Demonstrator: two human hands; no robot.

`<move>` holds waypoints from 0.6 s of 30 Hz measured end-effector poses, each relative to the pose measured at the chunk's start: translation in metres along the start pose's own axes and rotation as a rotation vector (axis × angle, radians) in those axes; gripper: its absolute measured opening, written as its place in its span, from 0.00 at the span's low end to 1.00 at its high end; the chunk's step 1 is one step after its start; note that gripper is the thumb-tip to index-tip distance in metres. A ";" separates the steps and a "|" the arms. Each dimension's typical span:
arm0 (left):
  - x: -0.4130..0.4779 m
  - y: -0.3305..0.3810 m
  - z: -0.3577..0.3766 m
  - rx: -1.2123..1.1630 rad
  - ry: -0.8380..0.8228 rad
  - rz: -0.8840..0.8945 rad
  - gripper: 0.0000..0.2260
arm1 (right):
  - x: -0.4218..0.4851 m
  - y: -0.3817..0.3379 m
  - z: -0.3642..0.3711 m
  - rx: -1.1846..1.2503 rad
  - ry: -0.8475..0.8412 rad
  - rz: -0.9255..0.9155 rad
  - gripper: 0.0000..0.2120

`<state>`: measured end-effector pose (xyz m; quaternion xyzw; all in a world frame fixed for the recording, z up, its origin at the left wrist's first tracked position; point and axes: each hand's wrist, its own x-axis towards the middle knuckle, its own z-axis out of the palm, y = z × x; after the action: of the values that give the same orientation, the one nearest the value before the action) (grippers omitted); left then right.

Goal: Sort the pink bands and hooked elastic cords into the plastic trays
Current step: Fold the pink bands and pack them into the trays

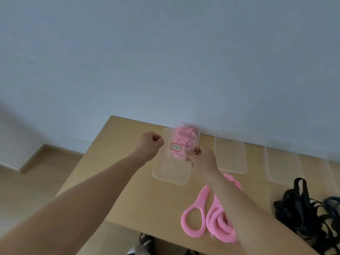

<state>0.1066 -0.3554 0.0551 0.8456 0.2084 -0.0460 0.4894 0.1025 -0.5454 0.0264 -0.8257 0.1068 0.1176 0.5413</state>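
Head view: a person is reaching both bare arms over a wooden table (119, 137) that is standing against a blue-grey wall. A clear tray (171, 172) is lying near the table's middle. Its long axis is running away from the person toward the wall, with the far end leaning a little to the right. Pink bands (184, 138) are sitting bunched in its far half, and a red-edged label (176, 146) is showing over them.

The left hand (150, 144) is sitting at the tray's left rim, its fingers curled tight and its thumb and forefinger pinching the rim. The right hand (203, 159) is sitting at the right rim with its fingers curled in. I cannot tell whether they are gripping the rim or the bands.

Loose bands (211, 221) are lying on the table under the right forearm. Their loops are pointing at the near edge and their long axis is running away to the far right. A second tray (230, 157) and a third tray (283, 166) are lying further right, with their long axes also pointing at the wall. Black cords (301, 210) are lying piled near the right edge of the view, and a blue cord (331, 199) is lying just beside them.
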 end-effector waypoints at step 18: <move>0.111 -0.012 0.040 0.131 -0.292 0.064 0.13 | 0.098 0.002 0.013 -0.285 0.312 0.094 0.15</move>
<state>0.2077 -0.3505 -0.0064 0.8661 0.1045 -0.1663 0.4596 0.1936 -0.5388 -0.0104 -0.8962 0.2102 0.0275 0.3897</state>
